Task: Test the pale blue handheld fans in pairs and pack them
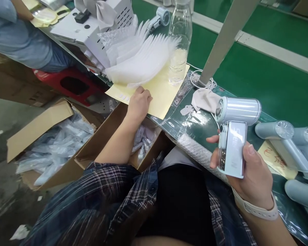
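A light blue handheld device with a round barrel on top is upright in my right hand, thumb on one side and fingers on the other. My left hand rests at the near edge of a yellow sheet, its fingers curled together; whatever they pinch is hidden. Small whitish oval stickers lie on the sheet just left of that hand. Beyond it, a fanned stack of white translucent sleeves leans over the yellow sheet.
A clear bottle stands behind the sheet near a metal post. More blue devices lie at right. Open cartons with bagged items sit below left. A person in blue is beside a red stool.
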Motion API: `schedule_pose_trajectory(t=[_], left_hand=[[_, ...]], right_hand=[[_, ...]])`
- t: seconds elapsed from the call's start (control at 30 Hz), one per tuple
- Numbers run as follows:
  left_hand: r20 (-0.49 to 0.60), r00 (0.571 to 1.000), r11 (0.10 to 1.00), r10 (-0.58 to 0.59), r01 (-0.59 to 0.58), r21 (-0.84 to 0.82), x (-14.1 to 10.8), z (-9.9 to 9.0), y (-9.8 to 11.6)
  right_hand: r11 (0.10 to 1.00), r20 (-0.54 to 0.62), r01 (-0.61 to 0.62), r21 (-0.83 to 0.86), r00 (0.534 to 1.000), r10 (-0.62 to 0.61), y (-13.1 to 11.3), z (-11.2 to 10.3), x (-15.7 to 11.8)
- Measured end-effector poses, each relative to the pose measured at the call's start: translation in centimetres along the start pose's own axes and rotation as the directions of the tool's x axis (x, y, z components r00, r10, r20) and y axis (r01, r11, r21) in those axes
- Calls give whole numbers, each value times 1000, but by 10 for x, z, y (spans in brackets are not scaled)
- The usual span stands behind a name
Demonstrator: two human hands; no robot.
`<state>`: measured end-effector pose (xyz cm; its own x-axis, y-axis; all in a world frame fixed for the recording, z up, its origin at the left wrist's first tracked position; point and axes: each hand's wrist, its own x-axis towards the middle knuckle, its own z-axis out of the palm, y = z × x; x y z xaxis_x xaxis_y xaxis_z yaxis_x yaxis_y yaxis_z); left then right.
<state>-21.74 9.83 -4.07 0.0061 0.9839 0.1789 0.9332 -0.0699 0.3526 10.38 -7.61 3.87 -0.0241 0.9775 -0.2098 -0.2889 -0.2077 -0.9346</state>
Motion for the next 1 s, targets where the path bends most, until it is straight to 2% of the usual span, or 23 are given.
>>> schedule_pose_trajectory(t=[0.1,0.17,0.2,0.23,0.27,0.3,0.33,0.37,0.4,0.43,0.5,0.57,0.6,0.67,0.7,0.73,0.77,0.8,0.87,0.93,1.0], left_hand=[[-24,998,996,-50,48,-79,-1,-5,8],[-32,999,981,-28,21,-192,-14,-14,30],[-37,999,957,30,-40,-287,-25,-19,47],[-45,991,901,122,-130,-413,-39,-25,66],[-64,969,791,239,-232,-566,-54,-31,87],[-86,927,636,366,-317,-704,-68,-35,108],[-116,892,491,436,-344,-800,-82,-38,129],[-128,870,385,476,-337,-859,-93,-38,147],[-120,855,324,504,-316,-892,-101,-35,162],[-91,855,313,511,-284,-907,-106,-29,173],[-1,859,377,511,-226,-898,-106,-10,182],[31,881,490,472,-232,-840,-98,10,173],[-10,904,553,427,-270,-788,-90,18,162],[-236,935,710,266,-356,-608,-74,21,129],[-377,911,802,168,-348,-485,-65,16,109],[-493,866,885,83,-291,-363,-57,8,88],[-559,829,946,17,-194,-258,-50,-3,68],[-563,825,981,-35,-80,-177,-44,-15,49],[-471,872,990,-133,98,-97,-37,-36,18],[-358,914,981,-192,165,-106,-35,-49,0],[-302,934,976,-192,151,-155,-40,-53,-3]], right_hand=[[1000,13,30,-6,999,-30,-1,-4,-5],[999,13,41,-15,999,-41,0,-6,-7],[999,10,43,-22,999,-43,0,-7,-8],[999,5,44,-30,999,-44,2,-7,-10],[998,1,43,-38,999,-43,4,-8,-11],[998,-1,41,-43,999,-41,6,-9,-12],[998,-4,37,-44,999,-37,9,-10,-13],[999,-11,29,-44,999,-30,13,-12,-14],[999,-27,24,-44,999,-25,16,-14,-15],[999,-50,23,-48,998,-25,19,-15,-16],[998,-104,22,-55,994,-28,23,-18,-16],[999,-132,23,-48,991,-29,24,-21,-15],[999,-133,18,-44,991,-24,24,-22,-14],[999,-116,18,-51,993,-23,23,-24,-12],[997,-101,26,-68,994,-33,23,-24,-10],[995,-89,37,-95,995,-45,23,-25,-8],[991,-80,39,-127,996,-49,22,-25,-6],[987,-78,32,-160,996,-45,22,-24,-5],[976,-100,-12,-216,995,-10,23,-23,-2],[969,-123,-62,-238,992,33,23,-24,-1],[969,-134,-79,-234,990,49,25,-27,-1]])
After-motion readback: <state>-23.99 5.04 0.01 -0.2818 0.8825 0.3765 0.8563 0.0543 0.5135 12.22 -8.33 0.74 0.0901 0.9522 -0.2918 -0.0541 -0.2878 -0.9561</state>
